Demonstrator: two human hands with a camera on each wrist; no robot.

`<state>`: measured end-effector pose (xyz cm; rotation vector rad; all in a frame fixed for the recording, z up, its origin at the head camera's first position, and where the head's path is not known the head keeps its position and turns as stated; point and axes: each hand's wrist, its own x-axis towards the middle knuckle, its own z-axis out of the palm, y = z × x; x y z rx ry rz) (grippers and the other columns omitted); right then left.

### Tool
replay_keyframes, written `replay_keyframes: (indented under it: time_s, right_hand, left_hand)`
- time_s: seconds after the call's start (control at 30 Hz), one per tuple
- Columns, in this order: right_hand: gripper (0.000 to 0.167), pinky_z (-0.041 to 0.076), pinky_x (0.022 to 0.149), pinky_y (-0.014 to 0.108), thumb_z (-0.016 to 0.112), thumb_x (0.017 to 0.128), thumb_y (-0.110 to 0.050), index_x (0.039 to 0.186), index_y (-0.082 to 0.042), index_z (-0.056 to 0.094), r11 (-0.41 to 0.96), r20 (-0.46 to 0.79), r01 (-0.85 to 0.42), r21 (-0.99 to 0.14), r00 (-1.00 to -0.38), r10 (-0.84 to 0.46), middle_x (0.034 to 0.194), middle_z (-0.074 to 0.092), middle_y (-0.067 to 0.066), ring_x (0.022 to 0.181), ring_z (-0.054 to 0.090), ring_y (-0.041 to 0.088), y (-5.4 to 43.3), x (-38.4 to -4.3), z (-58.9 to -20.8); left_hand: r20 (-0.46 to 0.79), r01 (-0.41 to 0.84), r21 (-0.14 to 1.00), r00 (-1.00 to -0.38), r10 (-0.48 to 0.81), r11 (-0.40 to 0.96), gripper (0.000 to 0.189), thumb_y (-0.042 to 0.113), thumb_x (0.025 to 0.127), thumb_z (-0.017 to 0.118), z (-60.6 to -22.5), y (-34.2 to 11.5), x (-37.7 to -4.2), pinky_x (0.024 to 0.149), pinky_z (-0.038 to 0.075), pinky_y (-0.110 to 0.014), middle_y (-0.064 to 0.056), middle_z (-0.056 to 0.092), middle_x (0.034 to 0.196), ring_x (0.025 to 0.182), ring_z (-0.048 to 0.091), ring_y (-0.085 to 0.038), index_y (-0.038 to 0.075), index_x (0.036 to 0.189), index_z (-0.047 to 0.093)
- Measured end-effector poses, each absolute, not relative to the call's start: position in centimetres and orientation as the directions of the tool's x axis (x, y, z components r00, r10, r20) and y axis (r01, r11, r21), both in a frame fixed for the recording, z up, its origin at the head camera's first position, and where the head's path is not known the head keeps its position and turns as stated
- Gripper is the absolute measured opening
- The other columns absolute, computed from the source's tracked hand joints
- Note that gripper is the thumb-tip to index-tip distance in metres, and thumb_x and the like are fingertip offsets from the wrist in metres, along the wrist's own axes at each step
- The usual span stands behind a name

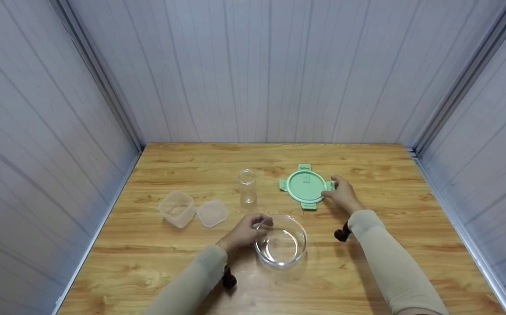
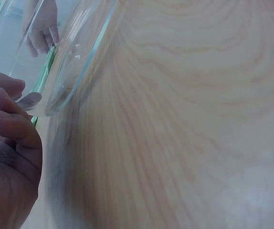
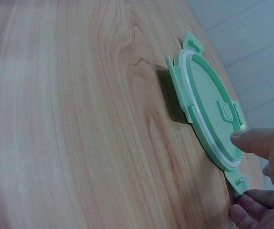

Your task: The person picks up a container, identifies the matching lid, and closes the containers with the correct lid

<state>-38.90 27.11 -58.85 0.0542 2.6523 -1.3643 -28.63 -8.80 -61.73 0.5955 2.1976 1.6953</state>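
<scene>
A round clear glass bowl (image 1: 280, 245) stands on the table in front of the person. At its left rim, the left hand (image 1: 249, 228) grips the glass; in the left wrist view, its curled fingers (image 2: 17, 129) lie against the bowl wall (image 2: 87, 62). Farther right is a round green lid (image 1: 306, 186) with side flaps and a pale seal ring. The right hand (image 1: 342, 192) holds the lid at its right flap. From the right wrist view, the thumb (image 3: 251, 140) lies over the lid (image 3: 206, 90), with fingertips at the flap's outer edge.
Behind the bowl stands a clear glass cylinder (image 1: 247, 188). To the left are a translucent square container (image 1: 177, 209) and a translucent square lid (image 1: 212, 213). Panelled walls (image 1: 253, 78) border the wooden table (image 1: 148, 262) at the back and both sides.
</scene>
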Motion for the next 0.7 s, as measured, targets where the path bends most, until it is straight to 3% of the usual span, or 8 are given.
replay_keyframes:
  time_s: [0.33, 0.7]
  right_hand:
    - [0.080, 0.039, 0.126, 0.062, 0.072, 0.104, -0.012, 0.167, 0.007, 0.028, 0.600, -0.168, 0.116, -0.792, -0.985, -0.032, 0.167, 0.034, 0.038, 0.156, 0.036, 0.053, 27.20, -39.24, -59.12]
    - [0.082, 0.046, 0.120, 0.061, 0.074, 0.103, -0.014, 0.167, 0.006, 0.027, 0.599, -0.204, 0.153, -0.786, -0.979, -0.018, 0.167, 0.035, 0.036, 0.151, 0.042, 0.051, 26.63, -39.69, -59.42]
  left_hand:
    - [-0.015, 0.116, 0.966, -0.868, 0.497, 0.231, 0.039, -0.006, 0.090, 0.063, -61.27, -8.58, -28.61, 0.122, 0.046, -0.055, -0.028, 0.071, 0.131, 0.131, 0.066, -0.044, -0.011, 0.128, 0.067]
    - [-0.005, 0.124, 0.964, -0.873, 0.487, 0.233, 0.040, -0.007, 0.088, 0.063, -61.63, -8.63, -28.69, 0.122, 0.045, -0.056, -0.029, 0.071, 0.130, 0.131, 0.066, -0.045, -0.011, 0.127, 0.068]
